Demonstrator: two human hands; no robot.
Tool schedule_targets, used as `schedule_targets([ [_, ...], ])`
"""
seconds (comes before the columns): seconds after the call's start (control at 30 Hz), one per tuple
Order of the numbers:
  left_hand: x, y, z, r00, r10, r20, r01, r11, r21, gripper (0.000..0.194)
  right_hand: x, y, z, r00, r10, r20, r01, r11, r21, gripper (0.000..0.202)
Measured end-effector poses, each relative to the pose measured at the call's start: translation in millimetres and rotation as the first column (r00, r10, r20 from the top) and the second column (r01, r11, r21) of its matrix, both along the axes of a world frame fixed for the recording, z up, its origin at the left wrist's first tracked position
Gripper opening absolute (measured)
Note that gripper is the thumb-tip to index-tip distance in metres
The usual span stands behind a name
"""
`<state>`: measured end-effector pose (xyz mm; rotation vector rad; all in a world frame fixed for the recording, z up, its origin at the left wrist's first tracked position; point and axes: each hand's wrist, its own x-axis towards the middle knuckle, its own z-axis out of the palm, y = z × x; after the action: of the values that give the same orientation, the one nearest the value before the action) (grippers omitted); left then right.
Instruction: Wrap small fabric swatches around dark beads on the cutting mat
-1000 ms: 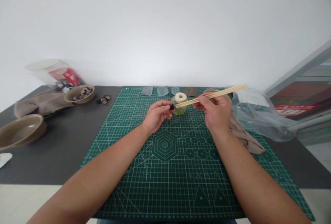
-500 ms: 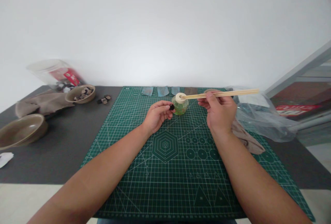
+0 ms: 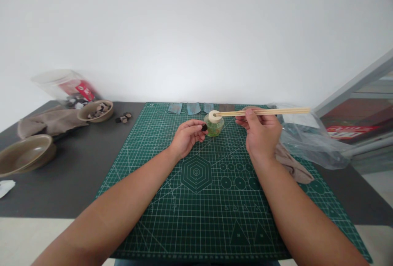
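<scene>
My left hand (image 3: 189, 135) pinches a small black piece (image 3: 204, 127) beside a clear glass bottle (image 3: 214, 128) that has green contents and a cream-coloured top (image 3: 215, 116). In my right hand (image 3: 260, 130) are several thin pale wooden sticks (image 3: 285, 111), held nearly level. Their left ends are at the hole in the bottle's top. The bottle stands on a green cutting mat (image 3: 196, 208) marked with white lines.
Blue-grey patches (image 3: 193, 108) lie along the mat's back edge. Two brown bowls (image 3: 107, 117) (image 3: 46, 155), a brown cloth (image 3: 57, 121) and dark-and-tan pieces (image 3: 123, 117) are at left. Clear plastic (image 3: 319, 147) and another cloth (image 3: 296, 167) lie at right.
The sticks have tipped slightly, with their right ends a little lower and further right. My left hand and the bottle have hardly moved.
</scene>
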<state>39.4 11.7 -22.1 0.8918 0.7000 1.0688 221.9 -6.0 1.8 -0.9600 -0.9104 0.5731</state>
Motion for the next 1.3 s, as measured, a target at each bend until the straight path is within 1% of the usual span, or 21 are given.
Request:
schedule_targets([
  [0.1, 0, 0, 0.1, 1.000, 0.002, 0.006, -0.002, 1.000, -0.006, 0.020, -2, -1, 0.8, 0.999, -0.019, 0.044, 0.019, 1.000, 0.001, 0.017],
  [0.33, 0, 0, -0.9, 1.000, -0.004, 0.007, 0.004, 1.000, 0.010, 0.020, -7, -8, 5.6, 0.981, -0.048, 0.186, 0.058, 0.997, -0.050, 0.018],
  [0.5, 0, 1, -2.7, 1.000, -0.006, 0.010, 0.006, 1.000, 0.010, 0.020, -6, 1, 6.1, 0.939, -0.089, 0.332, 0.127, 0.987, -0.095, 0.020],
  [0.6, 0, 2, -3.7, 1.000, -0.010, 0.013, 0.010, 1.000, 0.007, 0.020, -6, 9, 10.3, 0.906, -0.115, 0.406, 0.172, 0.979, -0.108, 0.021],
  [0.7, 0, 2, -3.8, 1.000, -0.013, 0.015, 0.013, 1.000, 0.008, 0.020, -6, 13, 20.9, 0.847, -0.113, 0.519, 0.205, 0.971, -0.123, 0.021],
  [0.83, 0, 1, -2.1, 1.000, -0.014, 0.023, 0.014, 1.000, -0.002, 0.020, -5, 17, 40.0, 0.690, -0.139, 0.711, 0.294, 0.951, -0.099, 0.021],
  [0.9, 0, 1, -1.4, 0.999, -0.019, 0.030, 0.019, 1.000, -0.004, 0.020, -6, 22, 47.1, 0.610, -0.101, 0.786, 0.307, 0.944, -0.117, 0.019],
  [0.97, 0, 0, -1.2, 0.999, -0.021, 0.033, 0.021, 1.000, -0.002, 0.020, -10, 26, 49.8, 0.533, -0.013, 0.846, 0.294, 0.941, -0.171, 0.019],
  [1.03, 0, 0, -1.5, 0.999, -0.017, 0.033, 0.017, 1.000, -0.001, 0.020, -15, 30, 47.6, 0.451, 0.101, 0.887, 0.271, 0.931, -0.244, 0.020],
  [1.1, 0, 0, -1.9, 0.999, -0.015, 0.033, 0.015, 1.000, -0.001, 0.020, -20, 31, 41.6, 0.382, 0.190, 0.905, 0.252, 0.920, -0.299, 0.023],
  [1.13, 0, 0, -2.0, 0.999, -0.014, 0.033, 0.014, 1.000, -0.002, 0.019, -21, 30, 37.9, 0.369, 0.207, 0.906, 0.245, 0.919, -0.310, 0.025],
  [1.17, 0, -1, -2.1, 0.999, -0.013, 0.034, 0.013, 1.000, -0.003, 0.019, -21, 28, 34.2, 0.374, 0.211, 0.903, 0.243, 0.918, -0.314, 0.028],
  [1.23, 0, -1, -1.9, 0.999, -0.014, 0.036, 0.014, 1.000, -0.005, 0.019, -17, 24, 27.4, 0.413, 0.195, 0.890, 0.254, 0.913, -0.319, 0.037],
  [1.3, 0, -1, -1.2, 0.999, -0.014, 0.040, 0.014, 1.000, -0.006, 0.019, -10, 20, 21.3, 0.456, 0.207, 0.866, 0.251, 0.903, -0.348, 0.048],
])
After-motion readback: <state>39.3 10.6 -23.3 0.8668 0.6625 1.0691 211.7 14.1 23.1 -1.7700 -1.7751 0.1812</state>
